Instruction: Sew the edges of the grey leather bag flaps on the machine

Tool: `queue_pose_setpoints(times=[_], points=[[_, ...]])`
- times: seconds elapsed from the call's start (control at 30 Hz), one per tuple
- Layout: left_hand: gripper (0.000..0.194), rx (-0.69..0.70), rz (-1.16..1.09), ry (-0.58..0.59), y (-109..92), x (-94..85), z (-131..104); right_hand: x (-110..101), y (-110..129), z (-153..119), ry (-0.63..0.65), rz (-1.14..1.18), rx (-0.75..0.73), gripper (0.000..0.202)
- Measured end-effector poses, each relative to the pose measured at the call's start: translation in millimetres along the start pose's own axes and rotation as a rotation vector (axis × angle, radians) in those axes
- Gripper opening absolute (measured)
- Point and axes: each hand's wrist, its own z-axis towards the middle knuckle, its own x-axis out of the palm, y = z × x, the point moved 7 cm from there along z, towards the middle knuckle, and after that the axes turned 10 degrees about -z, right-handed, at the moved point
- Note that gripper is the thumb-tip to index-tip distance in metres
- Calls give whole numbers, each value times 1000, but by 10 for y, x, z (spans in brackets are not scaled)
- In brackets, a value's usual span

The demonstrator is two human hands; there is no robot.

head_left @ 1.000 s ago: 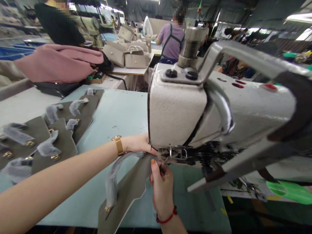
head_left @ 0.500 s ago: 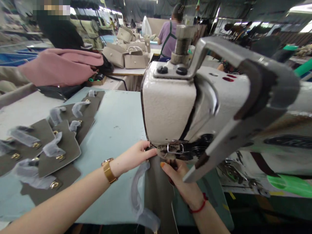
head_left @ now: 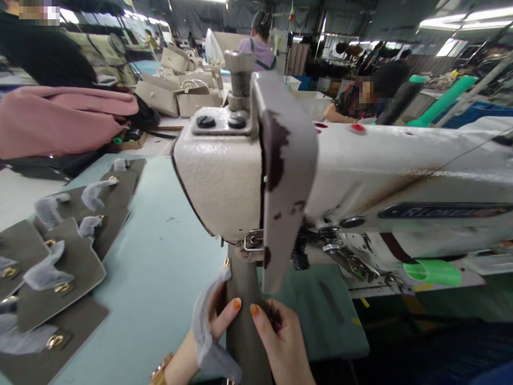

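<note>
A grey-brown bag panel (head_left: 243, 331) runs lengthwise under the head of a white sewing machine (head_left: 218, 182). My left hand (head_left: 218, 318) grips its left side, thumb on top and the other fingers hidden. A handle wrapped in whitish film (head_left: 202, 326), fixed to the panel by a gold ring, drapes over that hand. On the right side, my right hand (head_left: 280, 331) pinches the panel with its thumb on top. Something small and dark shows between its thumb and fingers; I cannot make out what. The needle area is hidden behind the machine head and its guard.
More grey-brown panels (head_left: 68, 267) with film-wrapped handles overlap on the left of the pale blue tabletop (head_left: 160, 256). A pink bag piece (head_left: 60, 117) lies behind them. Beige bags (head_left: 176, 93) stand further back. A metal guard arm (head_left: 284, 176) hangs before the machine. Other people sit beyond.
Both hands have drawn back from the machine head toward me, along the panel. My left hand has passed under the wrapped handle. The view has turned right.
</note>
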Motion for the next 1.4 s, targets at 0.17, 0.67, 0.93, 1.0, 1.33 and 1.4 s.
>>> queue_pose_setpoints(times=[0.17,0.67,0.93,1.0,1.33,1.4], points=[[33,-139,-92,32,-322,282,0,19,15,-39,-28,-49,28,41],[34,-297,-299,50,-242,393,-89,-38,121,-52,-74,-116,-51,39],[32,-236,-241,31,-292,345,36,-35,90,47,-68,-150,-18,42],[34,-212,-241,22,-303,331,84,-32,98,87,-67,-154,-11,42],[31,-231,-322,-7,-379,319,263,-65,253,248,-98,-122,10,37],[33,-243,-286,6,-432,319,277,-73,271,292,-105,-117,20,38]])
